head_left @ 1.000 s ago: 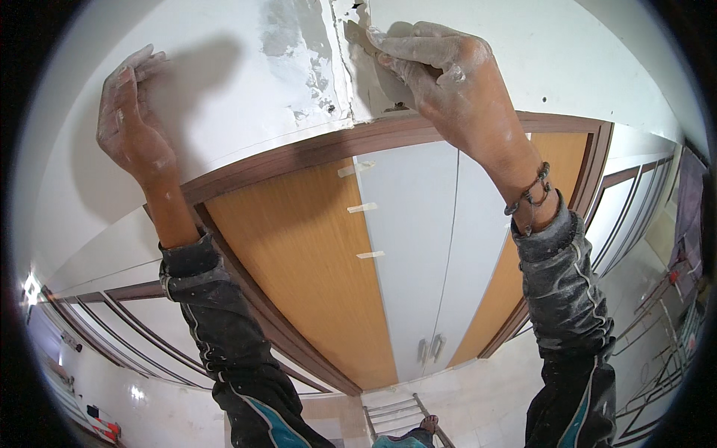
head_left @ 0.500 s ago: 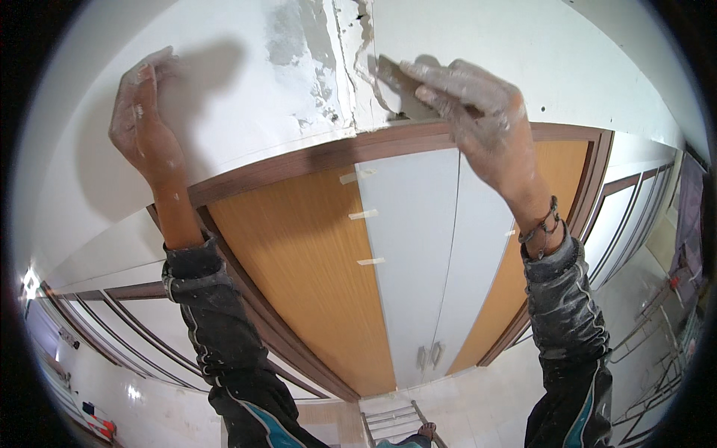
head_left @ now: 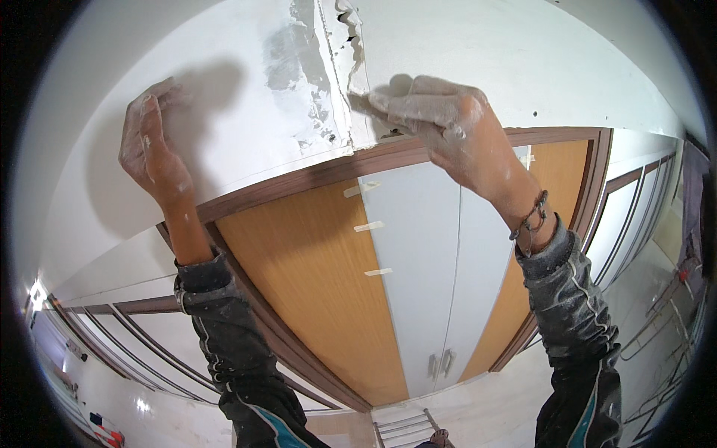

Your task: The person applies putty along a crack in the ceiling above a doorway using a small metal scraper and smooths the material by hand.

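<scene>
My right hand [head_left: 448, 123], dusted with white powder, presses its fingers together around a thin grey scraper blade [head_left: 364, 104]. The blade's tip meets the rough, cracked plaster seam [head_left: 340, 82] in the white wall; most of the tool is hidden behind the fingers. Left of the seam is a grey patch of bare or rubbed surface [head_left: 287, 60]. My left hand [head_left: 153, 142], also powdery, is raised close to the wall at the left, its fingers extended and slightly curved. I see nothing in it, though its palm is partly hidden.
Below the wall runs a brown wooden frame [head_left: 314, 179] around orange wood panels [head_left: 306, 276] and pale grey doors [head_left: 414, 261] with tape strips. A ladder [head_left: 403, 429] stands at the bottom, a foot beside it. Metal racks [head_left: 665, 351] are at the right.
My right hand has moved left and slightly down with the scraper blade, from beside the seam onto its lower part. The left hand shows slightly lower and further right as the view shifts.
</scene>
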The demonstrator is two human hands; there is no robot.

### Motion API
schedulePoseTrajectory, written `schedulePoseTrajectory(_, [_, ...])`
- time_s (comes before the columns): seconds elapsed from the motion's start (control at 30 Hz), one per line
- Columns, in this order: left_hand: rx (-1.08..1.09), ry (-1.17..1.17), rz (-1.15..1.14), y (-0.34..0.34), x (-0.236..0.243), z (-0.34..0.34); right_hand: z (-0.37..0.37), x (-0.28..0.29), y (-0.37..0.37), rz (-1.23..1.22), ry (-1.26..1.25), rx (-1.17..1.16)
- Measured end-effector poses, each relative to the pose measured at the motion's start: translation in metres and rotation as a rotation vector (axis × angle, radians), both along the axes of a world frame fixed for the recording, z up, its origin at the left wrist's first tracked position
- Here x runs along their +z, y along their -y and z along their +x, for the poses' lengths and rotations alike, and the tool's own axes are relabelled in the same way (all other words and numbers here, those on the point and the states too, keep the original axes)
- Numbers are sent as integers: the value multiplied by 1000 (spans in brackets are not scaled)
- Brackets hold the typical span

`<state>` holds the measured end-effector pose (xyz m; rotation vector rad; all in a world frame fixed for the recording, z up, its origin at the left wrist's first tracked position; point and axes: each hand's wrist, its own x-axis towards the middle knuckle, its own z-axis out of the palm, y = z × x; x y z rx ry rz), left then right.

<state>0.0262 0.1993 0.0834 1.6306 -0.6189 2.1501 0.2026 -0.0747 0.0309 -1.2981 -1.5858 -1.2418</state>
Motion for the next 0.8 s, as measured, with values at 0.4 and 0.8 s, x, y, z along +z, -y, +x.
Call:
schedulePoseTrajectory(0.4, [166, -78, 73, 17, -3, 1, 10, 42, 14, 199, -117, -40])
schedulePoseTrajectory(0.8, [44, -141, 104, 7, -7, -2, 7, 79, 2, 377, 274, -262])
